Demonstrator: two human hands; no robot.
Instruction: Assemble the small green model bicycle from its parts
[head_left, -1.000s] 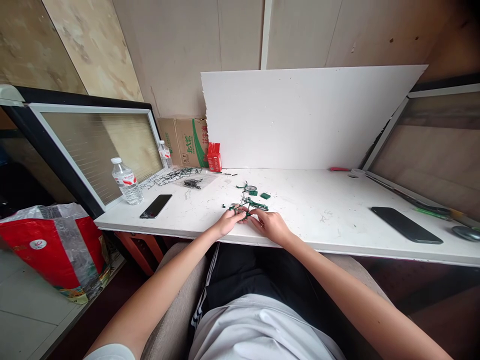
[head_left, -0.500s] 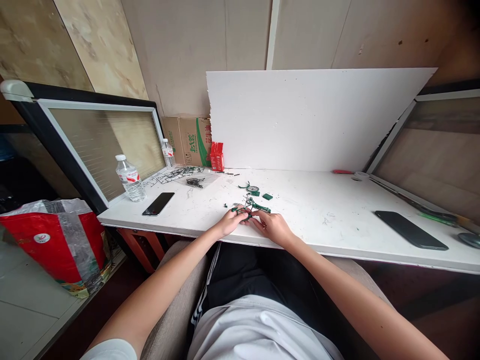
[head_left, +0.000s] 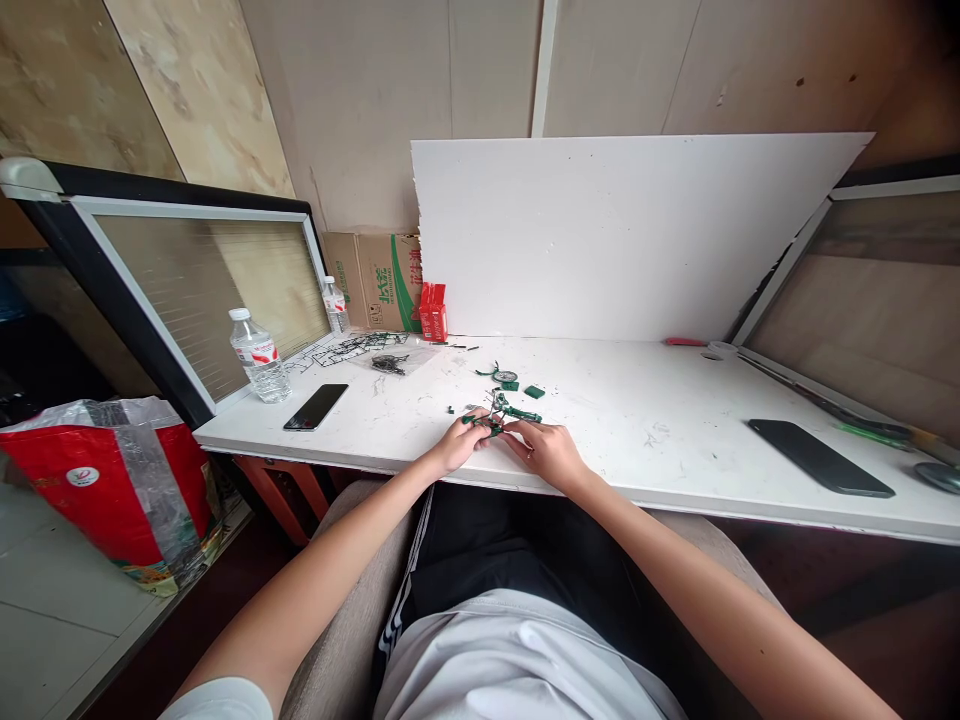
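Note:
Near the table's front edge, my left hand (head_left: 459, 446) is closed around the left end of a small green model bicycle (head_left: 519, 413), which is partly hidden by the fingers. From the other side my right hand (head_left: 553, 453) has its thumb and fingertips pinched at the model's lower part. Whatever small piece may be between those fingertips is too small to make out. Just beyond the hands lie a spoked toy wheel (head_left: 505, 376), a curved green piece and a green block (head_left: 535, 391). One tiny dark green bit (head_left: 450, 409) rests left of the model.
To the left are a phone (head_left: 316, 407), a water bottle (head_left: 259, 358), black part frames (head_left: 352, 347) and a plastic bag of dark parts (head_left: 391, 364). A red box (head_left: 433, 312) stands at the back. Another dark phone (head_left: 820, 458) lies on the right of the white table (head_left: 622, 400).

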